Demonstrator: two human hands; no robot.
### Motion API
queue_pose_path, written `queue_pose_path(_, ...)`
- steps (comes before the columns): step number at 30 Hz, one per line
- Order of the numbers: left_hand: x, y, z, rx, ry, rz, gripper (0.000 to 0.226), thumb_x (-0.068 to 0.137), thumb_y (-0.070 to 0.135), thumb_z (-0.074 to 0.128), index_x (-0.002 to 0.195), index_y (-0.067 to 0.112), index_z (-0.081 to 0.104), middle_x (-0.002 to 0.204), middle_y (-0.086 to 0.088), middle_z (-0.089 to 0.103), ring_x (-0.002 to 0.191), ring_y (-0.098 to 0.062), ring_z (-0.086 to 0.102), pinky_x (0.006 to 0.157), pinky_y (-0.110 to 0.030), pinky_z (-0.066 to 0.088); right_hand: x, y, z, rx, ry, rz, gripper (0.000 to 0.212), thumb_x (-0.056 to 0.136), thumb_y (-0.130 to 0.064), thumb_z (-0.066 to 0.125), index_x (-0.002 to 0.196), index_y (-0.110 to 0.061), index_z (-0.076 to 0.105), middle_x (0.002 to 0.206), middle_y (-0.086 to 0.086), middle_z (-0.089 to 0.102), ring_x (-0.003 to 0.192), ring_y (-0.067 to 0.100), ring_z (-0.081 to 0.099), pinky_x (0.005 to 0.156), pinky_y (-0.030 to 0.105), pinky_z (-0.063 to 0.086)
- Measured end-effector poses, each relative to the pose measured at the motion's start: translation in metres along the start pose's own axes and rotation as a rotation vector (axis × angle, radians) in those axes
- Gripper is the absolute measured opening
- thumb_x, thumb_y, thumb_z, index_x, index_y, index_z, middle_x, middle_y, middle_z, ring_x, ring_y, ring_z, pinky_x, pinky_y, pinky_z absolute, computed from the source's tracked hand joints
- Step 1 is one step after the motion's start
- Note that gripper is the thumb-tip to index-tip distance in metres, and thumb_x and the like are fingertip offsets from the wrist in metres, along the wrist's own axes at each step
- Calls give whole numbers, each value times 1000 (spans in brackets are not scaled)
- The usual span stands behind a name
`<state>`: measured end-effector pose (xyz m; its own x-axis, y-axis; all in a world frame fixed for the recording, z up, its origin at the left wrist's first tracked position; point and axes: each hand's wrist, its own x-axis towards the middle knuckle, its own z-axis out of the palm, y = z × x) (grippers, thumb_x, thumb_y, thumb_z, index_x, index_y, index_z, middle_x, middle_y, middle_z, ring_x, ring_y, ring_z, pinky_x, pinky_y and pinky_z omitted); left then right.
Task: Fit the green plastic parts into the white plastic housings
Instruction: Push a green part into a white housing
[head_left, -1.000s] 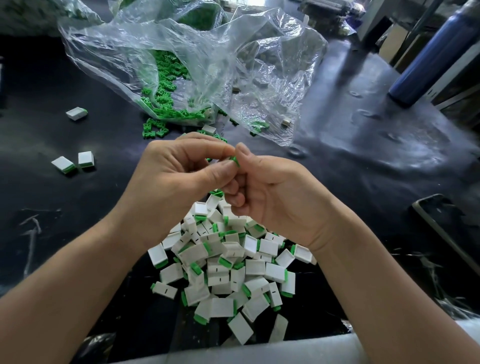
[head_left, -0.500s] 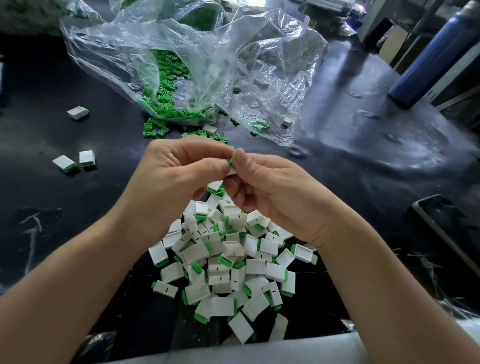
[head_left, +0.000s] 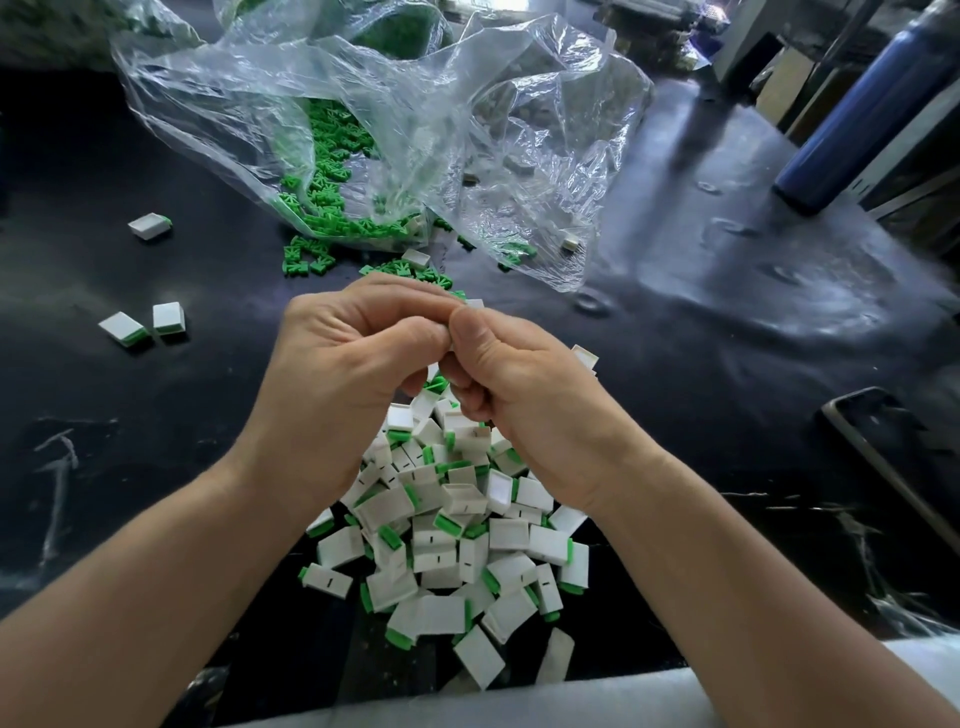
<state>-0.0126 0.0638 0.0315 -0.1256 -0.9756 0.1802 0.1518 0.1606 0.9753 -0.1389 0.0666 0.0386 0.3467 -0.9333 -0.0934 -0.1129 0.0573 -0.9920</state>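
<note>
Head view: the left hand (head_left: 353, 374) and right hand (head_left: 524, 384) are pressed thumb to thumb with fingers curled. A white housing (head_left: 474, 303) is pinched between the fingertips, and only its edge can be seen. Loose green parts (head_left: 410, 270) are scattered just beyond the fingertips, and more are held in a clear plastic bag (head_left: 467, 130) farther off. A pile of fitted housings (head_left: 452, 540) is heaped beneath the knuckles on the dark table (head_left: 727, 338).

Quick tally from my seat: two hands, left hand (head_left: 337, 374) and right hand (head_left: 524, 395), with one housing (head_left: 472, 304) pinched between them. One clear bag (head_left: 415, 104), one blue bottle (head_left: 857, 114). Three finished pieces (head_left: 149, 226) (head_left: 124, 328) (head_left: 169, 317) off left. Pile (head_left: 447, 545) and green parts (head_left: 322, 156): dozens each, can't count 'em.
</note>
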Motion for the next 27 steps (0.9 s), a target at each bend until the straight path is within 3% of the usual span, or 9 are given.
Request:
queue_pose_path(4,0,-2,1,-37,5,4,16,56,26,62,64,24,75,82,2,69,61,-16,52,51,-19,41,0,0,2,-20,22,0,29,100,-21,33,79,-18,52,47,-27,49,50,-10,46,56,11,34)
queue_pose_path(8,0,-4,2,-49,27,-11,15,54,22,64,64,23,75,82,2,69,69,-27,53,53,-22,43,0,0,3,-56,58,16,27,100,-23,34,102,-10,58,50,-26,47,53,-11,47,59,14,33)
queue_pose_path(10,1,-4,3,-56,39,-27,15,57,11,65,63,21,75,80,0,69,71,-29,53,55,-25,42,0,0,4,-77,85,-1,26,100,-23,35,92,-16,58,54,-24,44,55,-9,46,61,15,32)
queue_pose_path(13,0,-4,3,-79,43,-27,14,54,15,65,62,22,75,75,1,69,67,-25,54,54,-25,42,1,1,7,-97,119,-20,24,100,-24,35,83,-23,53,60,-21,43,57,-7,44,62,16,31)
queue_pose_path(15,0,-2,3,-87,8,-11,16,55,18,63,63,22,75,69,0,69,60,-17,57,52,-22,41,1,0,7,-89,110,-23,25,100,-25,35,93,-18,58,59,-22,45,56,-8,45,62,15,32)
queue_pose_path(17,1,-1,2,-94,-12,-15,19,58,7,61,64,19,75,62,-3,67,53,-13,57,50,-19,39,0,-1,4,-55,63,-22,31,100,-24,34,102,-7,60,59,-20,47,55,-7,46,59,12,34)
queue_pose_path(21,2,-2,0,-104,-8,-72,18,63,10,63,74,14,76,61,-11,64,61,-28,50,55,-27,38,1,-2,-2,115,10,44,36,99,-30,33,78,-8,51,61,-4,41,52,5,35,50,16,30)
queue_pose_path(24,3,-3,-1,-104,1,-116,19,68,14,64,83,14,75,66,-8,67,66,-27,50,60,-34,37,5,0,-9,188,0,112,40,99,-33,32,74,-11,53,58,-3,47,52,8,37,50,20,29)
queue_pose_path(27,2,-2,0,-82,-8,-124,20,63,20,68,81,17,76,65,-3,68,60,-18,53,54,-25,38,8,3,-14,136,-15,121,43,99,-32,32,72,-13,59,62,0,52,54,10,40,53,22,29)
